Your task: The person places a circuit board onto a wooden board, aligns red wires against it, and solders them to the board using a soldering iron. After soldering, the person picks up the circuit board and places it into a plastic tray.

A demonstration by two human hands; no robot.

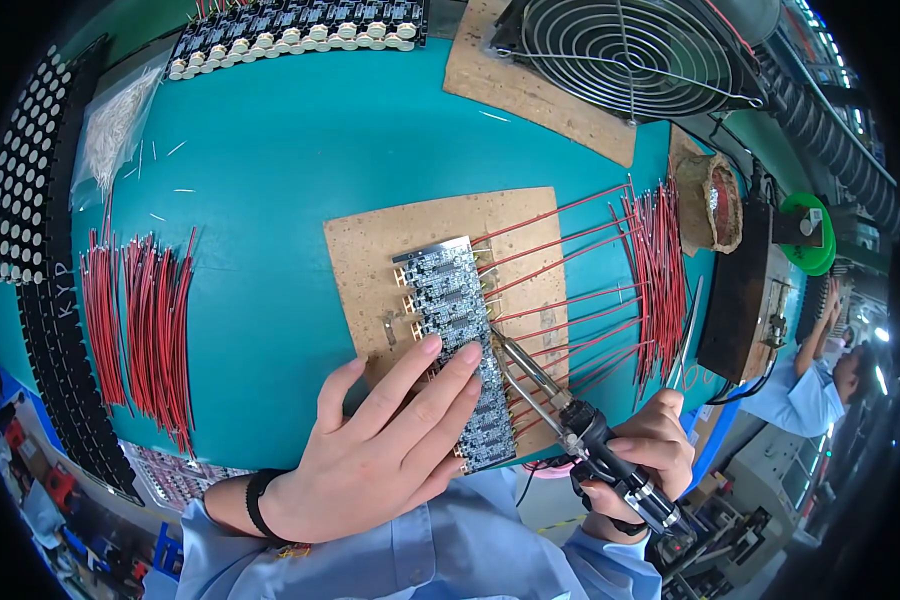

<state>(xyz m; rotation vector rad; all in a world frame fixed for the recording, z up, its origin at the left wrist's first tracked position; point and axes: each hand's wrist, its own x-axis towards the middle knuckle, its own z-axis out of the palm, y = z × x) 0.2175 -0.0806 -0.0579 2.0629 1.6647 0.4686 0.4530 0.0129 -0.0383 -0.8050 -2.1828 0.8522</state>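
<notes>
A long strip of joined circuit boards (pixel 448 290) lies slantwise on a brown board (pixel 370 250). My left hand (pixel 380 455) rests on its lower half, fingers outstretched and pressing lightly from above. Red wires (pixel 555 262) run from the strip's right edge toward the right. In my right hand (pixel 655 450) is a black-handled soldering iron (pixel 595 440) with a thin metal tube alongside. Its tip meets or nearly meets the strip's right edge, beside my left fingertips. Slim metal tweezers (pixel 687 335) point upward just above my right hand; whether the fingers touch them is unclear.
Red wire bundles lie at left (pixel 155 340) and right (pixel 660 280). A fan with a round guard (pixel 630 60) stands at the back. More circuit boards (pixel 300 35) line the far edge. A bag of thin pins (pixel 120 125) sits far left. Another person (pixel 810 385) works at right.
</notes>
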